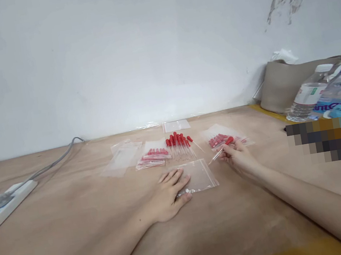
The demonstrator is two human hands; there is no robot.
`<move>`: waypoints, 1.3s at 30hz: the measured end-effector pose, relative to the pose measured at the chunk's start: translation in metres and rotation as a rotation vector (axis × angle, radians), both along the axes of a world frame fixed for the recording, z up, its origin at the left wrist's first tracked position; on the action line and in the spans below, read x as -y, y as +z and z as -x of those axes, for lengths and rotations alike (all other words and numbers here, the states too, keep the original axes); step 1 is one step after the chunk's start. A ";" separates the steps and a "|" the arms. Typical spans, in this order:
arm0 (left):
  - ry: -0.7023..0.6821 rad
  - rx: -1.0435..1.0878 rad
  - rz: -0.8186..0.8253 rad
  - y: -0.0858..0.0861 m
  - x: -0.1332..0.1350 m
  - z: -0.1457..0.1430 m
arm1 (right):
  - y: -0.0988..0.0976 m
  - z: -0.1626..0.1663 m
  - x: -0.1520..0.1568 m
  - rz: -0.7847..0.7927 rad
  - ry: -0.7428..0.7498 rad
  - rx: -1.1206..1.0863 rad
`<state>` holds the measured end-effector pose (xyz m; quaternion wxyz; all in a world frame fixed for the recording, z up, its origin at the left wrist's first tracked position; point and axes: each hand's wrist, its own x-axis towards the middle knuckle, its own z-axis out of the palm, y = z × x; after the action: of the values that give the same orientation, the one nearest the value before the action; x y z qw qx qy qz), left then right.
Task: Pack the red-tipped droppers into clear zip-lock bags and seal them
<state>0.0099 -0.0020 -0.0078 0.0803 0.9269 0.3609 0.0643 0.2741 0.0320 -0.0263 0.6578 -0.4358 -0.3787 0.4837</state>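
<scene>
A clear zip bag (196, 176) lies flat on the wooden table, its zip edge toward the right. My left hand (172, 192) rests on the bag's left end with fingers spread. Just right of the bag, my right hand (238, 155) pinches a glass dropper (219, 154) with a red rubber bulb, its tip pointing left toward the zip edge. Beyond the bag lies a fan of loose droppers (177, 142), red bulbs away from me. Bagged droppers (152, 156) lie left of the fan, and more bagged droppers (220, 137) sit behind my right hand.
Flat plastic bags (123, 157) lie at the left, and another bag (176, 125) near the wall. A power strip (11, 204) with a grey cable is far left. Right stand two water bottles (309, 94) and a grey-brown container (280, 86). The wall (133, 55) bounds the table's back.
</scene>
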 end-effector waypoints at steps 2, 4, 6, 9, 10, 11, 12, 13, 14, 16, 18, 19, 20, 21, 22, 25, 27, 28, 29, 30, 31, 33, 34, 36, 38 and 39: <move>0.003 0.007 -0.006 0.000 0.000 0.000 | -0.001 0.005 0.001 0.018 0.008 -0.020; 0.005 0.011 -0.011 0.000 0.000 0.000 | 0.000 0.009 0.004 0.043 0.025 -0.030; 0.010 0.013 -0.015 0.000 -0.001 0.000 | 0.002 0.013 0.010 0.067 0.043 -0.040; 0.015 0.014 -0.018 0.000 -0.001 -0.001 | 0.004 0.019 0.019 0.104 0.100 -0.057; 0.018 0.015 -0.016 0.000 -0.001 -0.001 | 0.005 0.020 0.022 0.116 0.135 -0.066; 0.023 0.016 -0.009 0.000 -0.001 -0.001 | 0.006 0.021 0.024 0.132 0.174 -0.076; 0.031 0.019 -0.001 0.000 -0.001 -0.001 | 0.006 0.021 0.026 0.151 0.213 -0.086; 0.040 0.024 0.009 0.000 -0.001 -0.001 | 0.006 0.021 0.028 0.171 0.249 -0.088; 0.048 0.029 0.021 0.001 -0.001 -0.001 | 0.006 0.020 0.029 0.182 0.281 -0.079; 0.053 0.037 0.039 0.001 -0.002 -0.001 | 0.005 0.018 0.029 0.169 0.343 -0.022; 0.047 0.038 0.042 0.000 -0.003 -0.001 | 0.004 0.015 0.029 0.129 0.405 0.068; 0.043 0.038 0.038 0.000 -0.003 0.000 | 0.003 0.014 0.029 0.112 0.439 0.115; 0.041 0.038 0.032 0.000 -0.004 0.000 | 0.003 0.013 0.028 0.102 0.473 0.156; 0.040 0.038 0.024 -0.001 -0.004 0.000 | 0.003 0.012 0.028 0.094 0.503 0.191; 0.041 0.036 0.018 -0.002 -0.004 0.000 | 0.003 0.012 0.028 0.082 0.528 0.221; 0.044 0.032 0.010 -0.003 -0.004 -0.001 | 0.003 0.014 0.027 0.035 0.613 0.273; 0.046 0.040 0.013 -0.002 -0.004 -0.002 | 0.003 0.016 0.027 0.008 0.676 0.281; 0.045 0.048 0.020 -0.002 -0.004 -0.002 | 0.003 0.016 0.027 0.003 0.702 0.287; 0.045 0.062 0.031 -0.001 -0.004 -0.001 | 0.003 0.017 0.027 0.004 0.715 0.296; 0.046 0.082 0.043 -0.001 -0.005 0.000 | 0.003 0.016 0.026 0.014 0.712 0.307; 0.044 0.112 0.058 0.000 -0.005 0.002 | 0.003 0.016 0.026 0.032 0.700 0.319; 0.031 0.192 0.085 0.001 -0.008 0.008 | 0.004 0.014 0.025 0.075 0.673 0.338; 0.018 0.232 0.095 0.001 -0.009 0.010 | 0.005 0.013 0.024 0.087 0.671 0.355; -0.016 0.291 0.112 0.001 -0.012 0.016 | 0.009 0.011 0.024 0.085 0.695 0.432; -0.051 0.314 0.125 0.001 -0.013 0.019 | 0.012 0.009 0.025 0.067 0.712 0.543; -0.065 0.317 0.130 0.001 -0.013 0.019 | 0.014 0.009 0.026 0.060 0.700 0.591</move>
<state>-0.0095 0.0112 -0.0067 0.1982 0.9091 0.3169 0.1837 0.2653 0.0055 -0.0125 0.3056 -0.4198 -0.6604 0.5425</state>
